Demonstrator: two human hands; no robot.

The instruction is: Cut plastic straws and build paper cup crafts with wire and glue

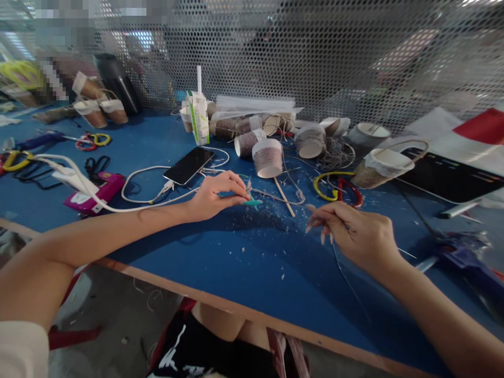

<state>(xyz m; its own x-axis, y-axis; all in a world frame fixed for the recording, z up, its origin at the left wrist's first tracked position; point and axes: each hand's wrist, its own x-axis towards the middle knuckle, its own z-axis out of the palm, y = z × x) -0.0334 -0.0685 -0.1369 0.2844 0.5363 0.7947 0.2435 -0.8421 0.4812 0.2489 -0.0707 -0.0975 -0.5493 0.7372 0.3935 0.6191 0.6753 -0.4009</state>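
Observation:
My left hand point(220, 194) is closed in a pinch on a small teal-green piece point(252, 202), whose exact kind I cannot make out. Further right, my right hand point(350, 231) hovers over the blue table with its fingers curled together; what they hold, if anything, is too small to see. A thin pale strand point(350, 281) runs down from below those fingers, and I cannot tell whether they grip it. Beyond the hands stands a thread-wrapped cup point(268, 158), with a wooden stick point(284, 197) lying in front.
Scraps litter the blue table point(252, 273). A phone point(189, 165) with a white cable lies left. Yellow-and-red-handled scissors point(334, 188), a small basket point(378, 167) and a blue glue gun point(464, 262) are right. A drink carton point(198, 118) stands before the perforated metal screen point(252, 63).

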